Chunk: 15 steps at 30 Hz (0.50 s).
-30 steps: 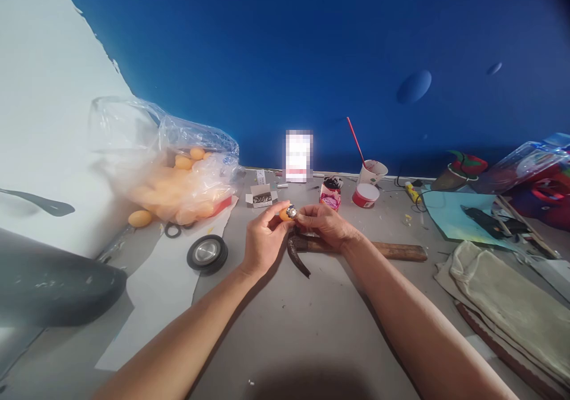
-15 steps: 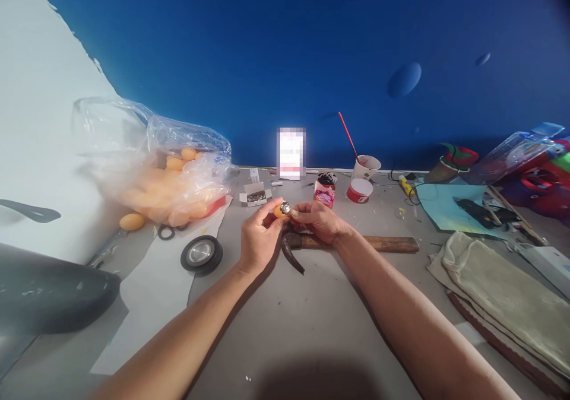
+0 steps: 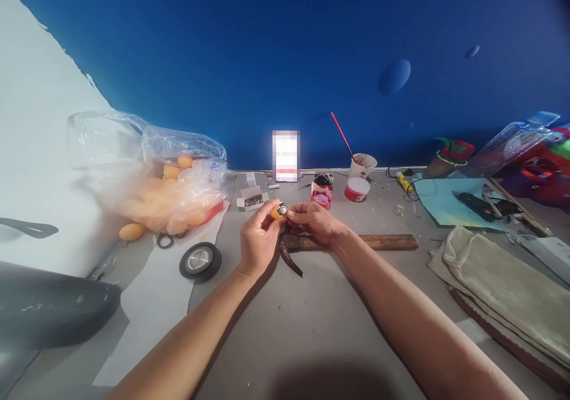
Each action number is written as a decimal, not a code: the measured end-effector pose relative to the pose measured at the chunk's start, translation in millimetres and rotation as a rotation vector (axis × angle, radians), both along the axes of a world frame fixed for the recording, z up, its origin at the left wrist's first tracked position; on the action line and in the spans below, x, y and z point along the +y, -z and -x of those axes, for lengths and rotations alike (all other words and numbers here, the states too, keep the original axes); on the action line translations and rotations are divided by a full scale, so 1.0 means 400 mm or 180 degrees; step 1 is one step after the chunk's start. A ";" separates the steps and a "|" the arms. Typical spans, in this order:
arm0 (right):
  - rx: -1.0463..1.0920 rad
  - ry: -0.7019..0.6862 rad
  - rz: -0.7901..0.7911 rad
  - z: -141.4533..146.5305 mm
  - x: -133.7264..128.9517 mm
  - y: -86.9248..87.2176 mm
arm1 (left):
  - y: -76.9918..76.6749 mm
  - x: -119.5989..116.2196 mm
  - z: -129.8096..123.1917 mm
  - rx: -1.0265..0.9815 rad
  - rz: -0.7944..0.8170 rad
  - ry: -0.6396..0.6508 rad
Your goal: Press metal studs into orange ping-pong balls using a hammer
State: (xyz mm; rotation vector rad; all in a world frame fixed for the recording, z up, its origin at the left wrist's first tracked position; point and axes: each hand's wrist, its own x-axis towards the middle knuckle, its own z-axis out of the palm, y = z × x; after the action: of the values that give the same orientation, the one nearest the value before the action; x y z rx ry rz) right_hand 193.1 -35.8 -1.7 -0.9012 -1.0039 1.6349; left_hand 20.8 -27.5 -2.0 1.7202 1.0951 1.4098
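Between the thumb and fingers of my left hand (image 3: 257,241) is a small orange ball (image 3: 275,213), much like a ping-pong ball. A cluster of shiny silver bits (image 3: 282,209) covers the side of it facing right. My right hand (image 3: 317,221) pinches at that silver side with thumb and forefinger. Whatever lies between those fingertips is too small to make out. Below my hands a claw hammer (image 3: 360,243) rests on the grey table, its dark claw toward me and its wooden handle to the right. My right hand covers part of it.
An open box of small dark metal pieces (image 3: 253,200) stands behind my left hand. At left lie a plastic bag of orange balls (image 3: 164,195) and a black-rimmed wheel (image 3: 200,260). Behind are a paint-smeared tub (image 3: 321,195) and paper cup (image 3: 363,164). Folded cloth (image 3: 503,275) lies right.
The view has shifted slightly. The silver-covered ball appears turned a little between my fingers. Both hands keep nearly the same place and grip.
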 end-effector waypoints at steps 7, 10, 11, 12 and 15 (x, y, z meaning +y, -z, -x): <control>-0.0026 -0.0066 0.0075 -0.006 0.003 -0.002 | 0.012 0.015 0.003 -0.0454 0.0733 0.0205; 0.0024 -0.0022 0.0146 -0.004 0.003 -0.003 | 0.008 0.018 0.008 -0.0619 0.0887 0.0333; 0.0033 -0.0004 0.0158 -0.003 0.003 -0.003 | 0.004 0.017 0.009 -0.0641 0.0893 0.0358; 0.0040 0.0007 0.0166 -0.002 0.002 -0.002 | 0.001 0.016 0.010 -0.0656 0.0897 0.0378; 0.0067 0.0006 0.0176 -0.001 0.002 0.001 | -0.008 0.015 0.014 -0.0751 0.0979 0.0412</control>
State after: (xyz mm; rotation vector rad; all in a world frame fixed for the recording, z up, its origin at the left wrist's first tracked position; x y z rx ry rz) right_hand 193.5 -35.0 -2.0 -0.9198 -0.9471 1.6744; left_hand 15.0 -21.7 1.2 1.3449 0.9927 1.2534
